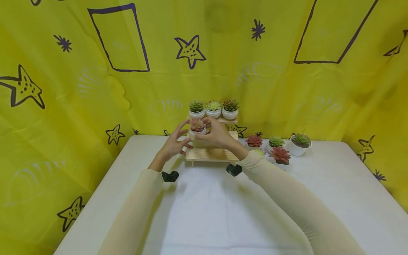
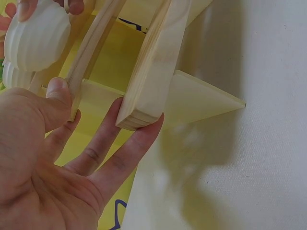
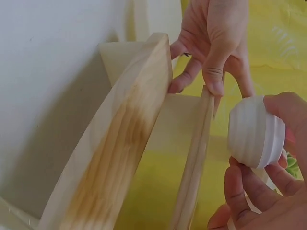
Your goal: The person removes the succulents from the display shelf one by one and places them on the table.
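A three-tier wooden stand [image 1: 210,154] stands at the back of the table. My right hand [image 1: 220,134] grips a small white ribbed pot [image 3: 250,132] holding a pink succulent [image 1: 197,124], thumb on one side and fingers on the other. The pot is over the left end of the middle tier, with a gap between it and the board in the right wrist view. My left hand [image 2: 62,163] holds the stand's left end. Its thumb presses the end of the middle board [image 2: 91,48], and fingertips touch the end of the bottom board [image 2: 148,91].
On the top tier sit three potted succulents [image 1: 213,108]. To the stand's right, several more stand on the white table [image 1: 204,212], including a red one [image 1: 280,156] and a green one [image 1: 299,143]. A yellow patterned curtain [image 1: 223,81] hangs behind.
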Motion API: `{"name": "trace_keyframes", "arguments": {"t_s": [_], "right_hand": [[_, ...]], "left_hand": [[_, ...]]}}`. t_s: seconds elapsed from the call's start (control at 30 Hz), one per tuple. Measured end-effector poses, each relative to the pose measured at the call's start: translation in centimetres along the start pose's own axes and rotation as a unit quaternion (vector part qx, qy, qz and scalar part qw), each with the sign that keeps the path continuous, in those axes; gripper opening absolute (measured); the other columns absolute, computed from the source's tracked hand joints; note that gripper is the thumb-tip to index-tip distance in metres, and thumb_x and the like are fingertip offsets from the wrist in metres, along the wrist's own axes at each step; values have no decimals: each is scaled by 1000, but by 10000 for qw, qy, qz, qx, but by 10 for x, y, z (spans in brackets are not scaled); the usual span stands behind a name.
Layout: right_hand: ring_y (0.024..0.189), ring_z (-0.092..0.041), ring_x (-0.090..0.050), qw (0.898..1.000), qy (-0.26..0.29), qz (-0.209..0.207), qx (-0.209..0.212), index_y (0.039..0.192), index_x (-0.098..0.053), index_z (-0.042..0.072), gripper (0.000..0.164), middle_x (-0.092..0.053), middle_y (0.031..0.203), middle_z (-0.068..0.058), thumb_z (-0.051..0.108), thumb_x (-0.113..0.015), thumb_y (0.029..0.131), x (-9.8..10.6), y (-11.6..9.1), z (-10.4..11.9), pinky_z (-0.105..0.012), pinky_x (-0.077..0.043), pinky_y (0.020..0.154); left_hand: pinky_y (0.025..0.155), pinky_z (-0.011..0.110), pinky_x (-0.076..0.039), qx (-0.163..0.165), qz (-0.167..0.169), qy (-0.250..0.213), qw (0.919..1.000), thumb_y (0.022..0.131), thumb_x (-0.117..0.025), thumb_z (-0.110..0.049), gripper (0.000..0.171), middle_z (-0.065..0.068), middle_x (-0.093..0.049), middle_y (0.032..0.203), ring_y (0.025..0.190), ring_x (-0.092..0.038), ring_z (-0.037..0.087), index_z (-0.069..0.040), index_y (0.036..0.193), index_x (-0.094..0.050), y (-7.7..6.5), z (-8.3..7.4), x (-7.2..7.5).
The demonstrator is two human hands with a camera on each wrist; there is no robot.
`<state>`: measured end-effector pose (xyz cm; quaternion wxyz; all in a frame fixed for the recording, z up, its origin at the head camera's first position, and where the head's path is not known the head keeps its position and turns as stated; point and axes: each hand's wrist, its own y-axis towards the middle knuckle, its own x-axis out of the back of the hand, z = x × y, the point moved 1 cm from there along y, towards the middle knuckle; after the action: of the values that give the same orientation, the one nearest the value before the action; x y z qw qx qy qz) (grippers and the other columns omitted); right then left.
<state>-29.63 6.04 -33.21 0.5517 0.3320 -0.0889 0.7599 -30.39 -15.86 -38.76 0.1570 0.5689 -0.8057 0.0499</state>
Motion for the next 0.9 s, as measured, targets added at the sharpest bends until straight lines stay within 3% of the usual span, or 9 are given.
{"name": "trace_keyframes", "arguments": {"t_s": [0.43, 0.9], "right_hand": [[110, -29, -66, 9994, -27, 103, 326, 139, -54, 2, 64, -64, 128, -14, 27, -84, 88, 13, -10, -8, -38, -58, 88], [98, -26, -66, 9990, -78, 214, 378, 139, -55, 5, 64, -67, 118, -12, 23, -86, 86, 49, -35, -22, -40, -57, 84]], "left_hand": [[69, 61, -60, 35, 9, -22, 10000, 106, -57, -10, 76, 21, -27, 164, 105, -69, 48, -46, 162, -21, 1, 1, -1], [67, 59, -61, 13, -40, -5, 10000, 105, -58, -9, 76, 22, -28, 164, 103, -70, 45, -45, 162, -22, 0, 0, -1]]}}
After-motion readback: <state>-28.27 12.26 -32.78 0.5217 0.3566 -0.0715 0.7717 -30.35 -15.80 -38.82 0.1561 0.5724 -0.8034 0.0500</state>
